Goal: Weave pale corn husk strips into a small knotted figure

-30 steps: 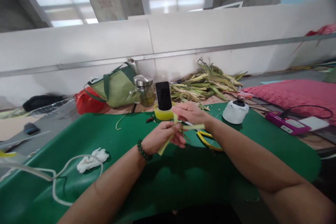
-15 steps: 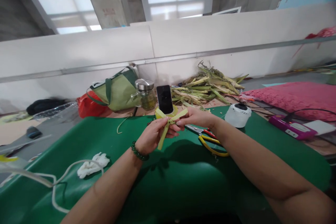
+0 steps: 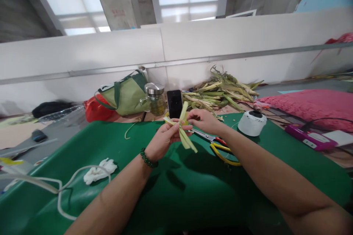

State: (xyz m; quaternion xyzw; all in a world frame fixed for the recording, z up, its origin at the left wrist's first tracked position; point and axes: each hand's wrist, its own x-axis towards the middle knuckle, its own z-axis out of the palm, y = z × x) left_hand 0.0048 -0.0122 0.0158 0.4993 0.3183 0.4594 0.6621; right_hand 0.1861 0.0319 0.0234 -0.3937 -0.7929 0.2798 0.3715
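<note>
My left hand (image 3: pixel 162 137), with a green bead bracelet at the wrist, pinches a bundle of pale green leaf strips (image 3: pixel 186 140) where they cross. One strip end points up and others fan down towards me. Just right of the bundle, my right hand (image 3: pixel 206 121) has its fingers bent together; whatever they hold, if anything, is too small to make out. Below that hand lie scissors (image 3: pixel 220 148) with yellow and red handles on the green mat (image 3: pixel 176 202). A yellow thing behind the bundle is mostly hidden.
Behind the hands stand a phone (image 3: pixel 174 103), a glass jug (image 3: pixel 154 100) and a green bag (image 3: pixel 129 95). Dry leaf stalks (image 3: pixel 220 90) are heaped at the wall. To the right are a white-wrapped spool (image 3: pixel 251 125) and a purple power strip (image 3: pixel 309 137); crumpled tissue (image 3: pixel 99 172) lies left.
My right hand has let go of the leaf strips and drawn slightly right. In my left hand the bundle has turned, its lower strips now pointing down to the right.
</note>
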